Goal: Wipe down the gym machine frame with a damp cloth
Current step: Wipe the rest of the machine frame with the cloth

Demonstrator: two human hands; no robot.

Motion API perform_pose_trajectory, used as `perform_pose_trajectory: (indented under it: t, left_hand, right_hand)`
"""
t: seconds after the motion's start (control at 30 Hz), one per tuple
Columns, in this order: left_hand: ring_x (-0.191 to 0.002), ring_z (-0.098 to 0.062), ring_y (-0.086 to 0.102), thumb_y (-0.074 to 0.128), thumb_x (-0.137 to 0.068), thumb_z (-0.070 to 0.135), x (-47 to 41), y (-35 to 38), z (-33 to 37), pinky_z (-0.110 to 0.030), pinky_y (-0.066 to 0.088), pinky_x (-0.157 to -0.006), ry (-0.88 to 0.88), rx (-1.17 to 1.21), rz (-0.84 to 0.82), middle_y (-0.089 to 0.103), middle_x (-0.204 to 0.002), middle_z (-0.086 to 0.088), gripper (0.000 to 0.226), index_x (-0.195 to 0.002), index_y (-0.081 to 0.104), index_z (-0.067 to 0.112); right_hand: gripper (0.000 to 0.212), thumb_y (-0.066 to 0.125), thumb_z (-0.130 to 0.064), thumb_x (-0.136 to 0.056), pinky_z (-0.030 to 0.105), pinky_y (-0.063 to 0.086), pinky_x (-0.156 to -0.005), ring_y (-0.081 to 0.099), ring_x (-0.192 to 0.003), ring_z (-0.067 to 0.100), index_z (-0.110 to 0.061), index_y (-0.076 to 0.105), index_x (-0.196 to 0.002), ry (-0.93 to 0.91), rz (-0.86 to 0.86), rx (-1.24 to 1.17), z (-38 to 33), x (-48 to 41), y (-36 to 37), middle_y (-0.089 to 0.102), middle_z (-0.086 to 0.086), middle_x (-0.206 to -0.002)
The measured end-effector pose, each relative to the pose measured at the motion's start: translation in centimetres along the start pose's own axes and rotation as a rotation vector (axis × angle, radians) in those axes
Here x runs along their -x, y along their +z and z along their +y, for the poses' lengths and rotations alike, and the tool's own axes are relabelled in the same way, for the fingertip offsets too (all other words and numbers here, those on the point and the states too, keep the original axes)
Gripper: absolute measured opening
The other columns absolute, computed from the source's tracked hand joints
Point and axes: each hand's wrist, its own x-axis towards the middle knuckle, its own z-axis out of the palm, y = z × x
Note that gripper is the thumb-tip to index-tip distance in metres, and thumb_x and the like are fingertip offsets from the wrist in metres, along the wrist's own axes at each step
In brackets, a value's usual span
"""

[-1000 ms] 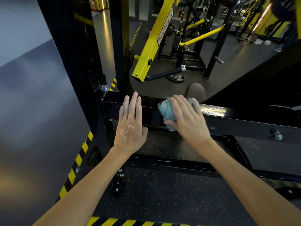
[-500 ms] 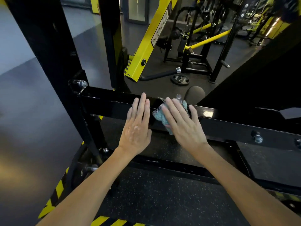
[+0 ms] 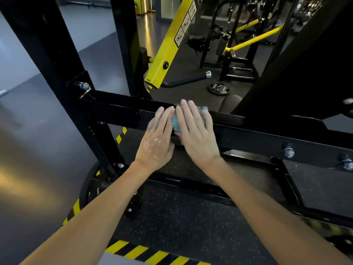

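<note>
Leftmost, a black upright post [image 3: 47,54] of the machine frame rises from the floor. A chrome bolt [image 3: 83,86] marks the joint where the black crossbar [image 3: 122,109] leaves it and runs rightward across the view.

Left hand [image 3: 156,142]: laid flat on the front face of the crossbar, fingers straight and close together, tips reaching the top edge. It has hold of nothing. Its index side lies just beside the cloth.

Cloth [image 3: 174,122]: light blue with a mesh-textured part, bunched on the crossbar at mid-span, draped over the top edge and front face. Most of it is covered by the right hand.

Right hand [image 3: 196,134]: spread over the cloth, fingers extended and pressing it against the bar. No curl around the cloth is visible; the thumb is largely hidden, so its part in the hold cannot be told.

Beyond the bar, a slanted yellow beam [image 3: 168,44] with label stickers stands behind the hands. To its right a dark handle with a chrome end [image 3: 188,77] sits near a weight plate [image 3: 219,88] lying flat on the floor.

Further right, two bolts [image 3: 288,150] protrude from the crossbar's front face.

Below, speckled rubber flooring [image 3: 181,217] lies under both forearms, edged by yellow-and-black hazard striping [image 3: 152,253].
</note>
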Motion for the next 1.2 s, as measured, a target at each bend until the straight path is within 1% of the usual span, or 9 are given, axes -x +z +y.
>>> perform_pose_trajectory:
  t: [0.2, 0.43, 0.53, 0.67, 0.8, 0.87, 0.97, 1.1, 1.2]
  left_hand:
    - [-0.151, -0.033, 0.014, 0.059, -0.073, 0.000, 0.0, 0.4, -0.9, -0.042, 0.021, -0.122, 0.057, 0.062, 0.041, 0.024, -0.160, -0.016, 0.091, -0.154, 0.019, -0.001]
    - [-0.151, -0.032, 0.014, 0.060, -0.073, -0.004, 0.1, 0.5, -0.6, -0.040, 0.024, -0.121, 0.054, 0.069, 0.069, 0.021, -0.161, -0.013, 0.094, -0.155, 0.015, 0.002]
    - [-0.152, -0.032, 0.011, 0.062, -0.075, -0.001, 0.1, 0.7, -0.5, -0.040, 0.023, -0.120, 0.024, 0.026, 0.049, 0.015, -0.163, -0.012, 0.098, -0.156, 0.009, 0.004]
    - [-0.152, -0.034, 0.007, 0.060, -0.078, 0.005, 0.0, 1.1, 0.0, -0.044, 0.016, -0.122, -0.004, 0.027, 0.047, 0.011, -0.163, -0.016, 0.093, -0.155, 0.009, 0.002]
    - [-0.152, -0.038, 0.002, 0.057, -0.084, 0.015, 0.0, 0.9, 0.8, -0.044, 0.012, -0.121, -0.047, 0.066, 0.038, 0.006, -0.164, -0.021, 0.084, -0.153, 0.013, -0.005]
    - [-0.152, -0.035, 0.003, 0.054, -0.088, 0.014, -0.6, 1.2, 2.2, -0.041, 0.010, -0.122, 0.026, 0.090, 0.047, 0.007, -0.164, -0.020, 0.078, -0.154, 0.015, -0.005]
    - [-0.152, -0.035, 0.006, 0.053, -0.090, 0.015, -1.1, 1.4, 3.4, -0.040, 0.008, -0.122, 0.052, 0.081, 0.044, 0.008, -0.164, -0.018, 0.075, -0.154, 0.018, -0.004]
    - [-0.152, -0.036, 0.003, 0.051, -0.089, 0.015, -1.1, 1.4, 3.9, -0.044, 0.011, -0.121, 0.037, 0.078, 0.023, 0.005, -0.164, -0.018, 0.077, -0.154, 0.014, -0.003]
    - [-0.152, -0.036, 0.003, 0.047, -0.086, 0.017, -1.0, 1.3, 3.9, -0.046, 0.013, -0.121, 0.046, 0.067, 0.016, 0.004, -0.164, -0.019, 0.080, -0.154, 0.010, -0.003]
  right_hand:
    - [0.072, 0.051, -0.047, -0.096, 0.050, 0.016, -0.114, 0.032, -0.144, 0.026, -0.005, 0.029, -0.151, 0.030, -0.054, -0.053, 3.8, 2.3, -0.5, 0.034, 0.012, -0.156]
    - [0.071, 0.045, -0.045, -0.100, 0.057, 0.004, -0.115, 0.020, -0.147, 0.030, -0.002, 0.021, -0.152, 0.218, -0.110, -0.012, 4.8, 4.6, -0.5, 0.026, 0.017, -0.158]
    - [0.076, 0.041, -0.050, -0.099, 0.061, 0.002, -0.114, 0.015, -0.148, 0.030, -0.002, 0.017, -0.153, 0.128, -0.114, 0.071, 1.9, 2.2, 0.0, 0.023, 0.016, -0.159]
    - [0.075, 0.037, -0.052, -0.102, 0.054, 0.015, -0.114, 0.020, -0.148, 0.025, -0.007, 0.010, -0.156, 0.022, -0.044, 0.115, 0.5, 0.7, 0.6, 0.021, 0.011, -0.161]
    - [0.074, 0.028, -0.048, -0.105, 0.051, -0.004, -0.117, -0.002, -0.151, 0.025, -0.007, -0.007, -0.156, 0.037, -0.077, 0.129, 5.6, 5.5, 0.6, -0.005, 0.012, -0.164]
    - [0.072, 0.023, -0.048, -0.105, 0.051, -0.012, -0.117, -0.012, -0.151, 0.025, -0.007, -0.009, -0.155, 0.119, -0.103, 0.157, 9.9, 9.5, -0.1, -0.016, 0.011, -0.163]
    - [0.067, 0.011, -0.046, -0.106, 0.050, -0.014, -0.117, -0.017, -0.149, 0.027, -0.005, -0.013, -0.153, 0.225, -0.159, 0.118, 12.6, 12.4, -0.3, -0.011, 0.015, -0.162]
    - [0.072, 0.023, -0.041, -0.106, 0.049, -0.017, -0.118, -0.023, -0.146, 0.036, 0.004, -0.012, -0.151, 0.345, -0.127, 0.045, 8.6, 9.7, 0.3, -0.002, 0.027, -0.157]
    - [0.077, 0.032, -0.040, -0.104, 0.047, -0.012, -0.118, -0.015, -0.148, 0.033, -0.002, -0.015, -0.152, 0.177, -0.101, 0.035, 4.6, 6.2, 0.6, -0.001, 0.020, -0.159]
